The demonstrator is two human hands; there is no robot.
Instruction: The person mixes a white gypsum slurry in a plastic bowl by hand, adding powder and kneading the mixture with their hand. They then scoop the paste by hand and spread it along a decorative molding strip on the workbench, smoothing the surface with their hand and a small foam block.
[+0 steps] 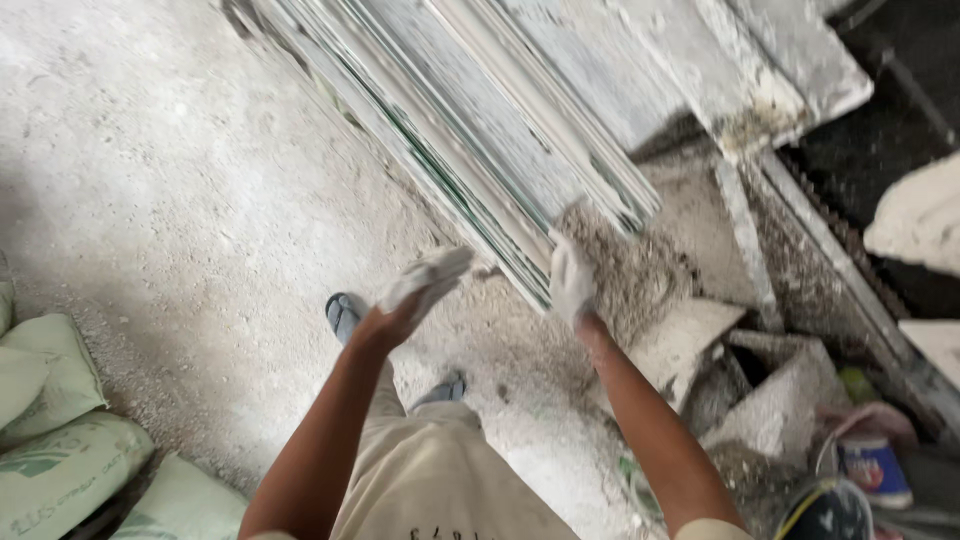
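Note:
A stack of long grey stone slabs (480,130), dusty and green along their edges, leans across the upper middle of the view. My right hand (571,280), coated in white dust, grips the near lower edge of the stack. My left hand (420,285), also dusty, hovers just left of the slab ends with fingers spread, holding nothing. My feet in dark sandals (345,315) stand on the dusty concrete floor below.
Pale green cement sacks (50,440) lie at the lower left. Broken tile pieces (690,335) and rubble sit to the right of the stack. A small can (873,465) and a dark bucket rim (825,510) are at the lower right.

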